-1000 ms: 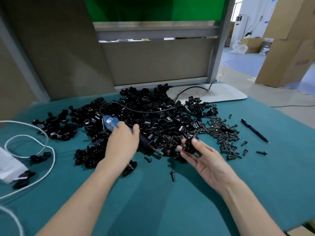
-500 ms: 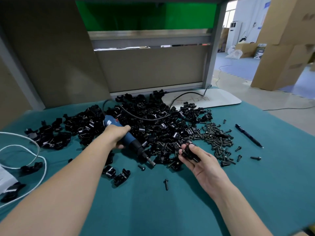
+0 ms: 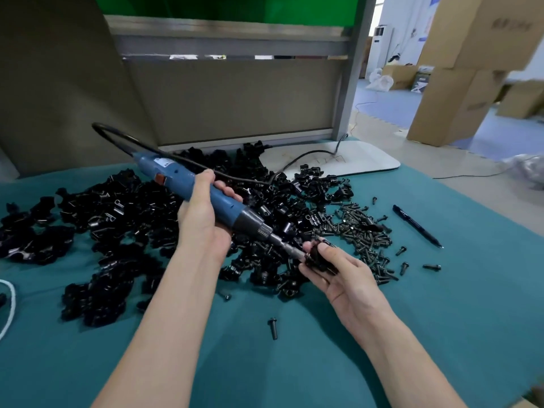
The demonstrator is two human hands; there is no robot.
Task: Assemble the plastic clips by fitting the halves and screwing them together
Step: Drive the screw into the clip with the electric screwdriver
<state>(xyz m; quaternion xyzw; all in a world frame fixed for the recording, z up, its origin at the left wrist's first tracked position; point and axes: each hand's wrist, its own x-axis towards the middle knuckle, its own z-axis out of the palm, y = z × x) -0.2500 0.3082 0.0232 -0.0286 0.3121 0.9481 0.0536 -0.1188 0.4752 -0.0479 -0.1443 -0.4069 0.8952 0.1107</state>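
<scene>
1. My right hand (image 3: 346, 281) pinches one black clip (image 3: 319, 259) between the thumb and curled fingers. It holds the clip just above the table, at the near edge of the heap.
2. The bit of the screwdriver (image 3: 206, 192) touches the clip's upper side. The spot is too dark for me to tell whether the bit sits in a screw head.
3. My left hand (image 3: 203, 225) wraps round the blue body, thumb on top and fingers curled beneath. The tool slants down to the right.
4. I judge the step to be driving the screw that joins the halves. I want the bit in line with the screw, the halves squeezed flush and only a light push. I should stop once the head seats, since plastic strips easily.
5. The cable (image 3: 117, 134) arches up behind the tool. I should keep it slack so it cannot drag the bit sideways.
6. Further out, the heap of clip parts (image 3: 132, 213) spreads across the green cloth (image 3: 471, 304). The screws (image 3: 362, 234) lie just beyond my right hand, a loose screw (image 3: 273, 328) lies nearer me, and a pen (image 3: 416, 225) lies further right.
</scene>
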